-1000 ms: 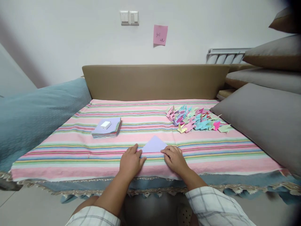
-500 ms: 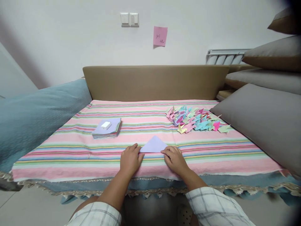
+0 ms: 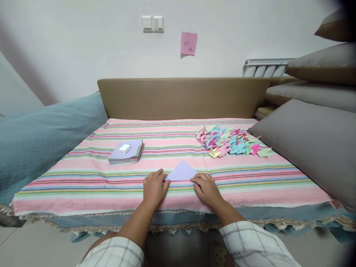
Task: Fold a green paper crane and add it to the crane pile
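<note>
A lavender sheet of paper (image 3: 182, 172), folded into a triangle, lies on the striped cloth (image 3: 172, 129) with its peak pointing away from me. My left hand (image 3: 155, 186) grips its left corner between thumb and fingers. At the right corner, my right hand (image 3: 205, 188) pinches the paper's edge the same way. Both corner tips are hidden under my fingers. The long folded edge runs straight between the two hands, facing me.
To the left stands a stack of coloured paper (image 3: 126, 155) with a small white block (image 3: 125, 148) on top. Folded paper cranes (image 3: 230, 142) in many colours are heaped at the right. Grey cushions (image 3: 314, 148) border the right side, a blue-covered armrest (image 3: 55, 129) the left.
Almost nothing differs. My left hand has shifted very slightly to the right along the paper's edge; both hands keep their hold on the corners.
</note>
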Tool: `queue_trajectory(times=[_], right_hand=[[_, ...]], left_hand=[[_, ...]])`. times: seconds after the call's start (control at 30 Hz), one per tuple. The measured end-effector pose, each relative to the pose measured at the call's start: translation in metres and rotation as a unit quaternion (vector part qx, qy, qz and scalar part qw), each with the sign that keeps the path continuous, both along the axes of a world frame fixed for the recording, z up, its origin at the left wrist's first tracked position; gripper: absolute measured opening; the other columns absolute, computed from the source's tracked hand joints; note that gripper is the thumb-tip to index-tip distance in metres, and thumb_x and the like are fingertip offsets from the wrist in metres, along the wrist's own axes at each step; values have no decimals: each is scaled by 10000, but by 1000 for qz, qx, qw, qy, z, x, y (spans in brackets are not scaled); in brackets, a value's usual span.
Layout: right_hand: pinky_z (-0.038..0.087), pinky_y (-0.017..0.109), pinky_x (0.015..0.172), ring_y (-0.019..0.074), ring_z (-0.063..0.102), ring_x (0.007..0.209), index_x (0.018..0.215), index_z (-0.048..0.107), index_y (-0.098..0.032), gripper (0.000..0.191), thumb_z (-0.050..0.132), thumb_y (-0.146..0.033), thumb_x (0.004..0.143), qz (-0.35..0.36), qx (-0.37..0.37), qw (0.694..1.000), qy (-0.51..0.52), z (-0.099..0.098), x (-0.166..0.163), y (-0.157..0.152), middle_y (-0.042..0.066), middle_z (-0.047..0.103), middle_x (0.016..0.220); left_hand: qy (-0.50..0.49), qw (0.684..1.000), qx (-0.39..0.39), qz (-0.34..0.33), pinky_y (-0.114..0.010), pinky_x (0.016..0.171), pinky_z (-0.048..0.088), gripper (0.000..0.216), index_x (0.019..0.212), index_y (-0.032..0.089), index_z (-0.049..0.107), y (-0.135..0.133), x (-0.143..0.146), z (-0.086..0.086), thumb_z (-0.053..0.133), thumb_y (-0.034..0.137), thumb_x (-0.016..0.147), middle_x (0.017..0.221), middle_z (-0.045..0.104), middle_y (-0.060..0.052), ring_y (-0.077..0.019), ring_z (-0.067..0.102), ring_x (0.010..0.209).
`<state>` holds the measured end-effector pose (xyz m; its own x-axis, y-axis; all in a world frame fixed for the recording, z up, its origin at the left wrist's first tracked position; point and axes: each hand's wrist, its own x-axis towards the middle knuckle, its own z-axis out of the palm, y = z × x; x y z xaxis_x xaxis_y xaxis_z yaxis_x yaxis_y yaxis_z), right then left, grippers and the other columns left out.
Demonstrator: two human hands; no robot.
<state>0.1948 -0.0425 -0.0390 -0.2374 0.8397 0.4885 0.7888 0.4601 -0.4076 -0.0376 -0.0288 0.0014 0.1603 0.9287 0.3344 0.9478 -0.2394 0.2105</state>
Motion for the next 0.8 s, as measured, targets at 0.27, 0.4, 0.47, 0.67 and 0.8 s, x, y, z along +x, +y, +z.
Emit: queue_trajectory(times=[0.27,0.4,0.47,0.67,0.8], right_hand=[[393,386,880,226,503,1009,1042,637,-201,261,489,-250,833,-77,7,996,49,0,4,3,86,586,1080],[384,429,893,261,486,1052,1133,594,-200,353,523,-345,820,-155,-16,987,36,-2,6,5,97,558,1173],[383,439,894,269,482,1069,1149,584,-212,372,532,-362,813,-164,-26,986,27,-3,7,6,94,549,1199],[396,437,902,267,492,1078,1126,589,-218,363,545,-356,793,-159,-38,986,36,-3,7,6,89,551,1205],[401,431,924,260,501,1078,1082,596,-196,331,540,-320,780,-127,-22,989,71,-5,8,8,102,563,1180]], left_hand=[[-12,1000,-4,-4,-441,882,426,238,975,286,674,0,-1,1,536,382,806,1248,586,-11,-258,534,1089],[-16,1000,-4,-4,-441,885,421,246,986,287,674,0,-2,0,536,386,809,1246,587,-20,-257,531,1094],[-19,1000,-2,-6,-439,890,418,245,984,285,675,0,-2,0,537,387,809,1246,587,-23,-257,531,1095],[-46,999,-7,-2,-446,911,390,237,995,294,664,1,-2,-3,569,369,791,1274,568,-23,-259,521,1118],[-73,997,-5,-1,-490,979,302,227,989,304,652,2,0,-7,603,335,770,1275,570,-16,-255,517,1133]])
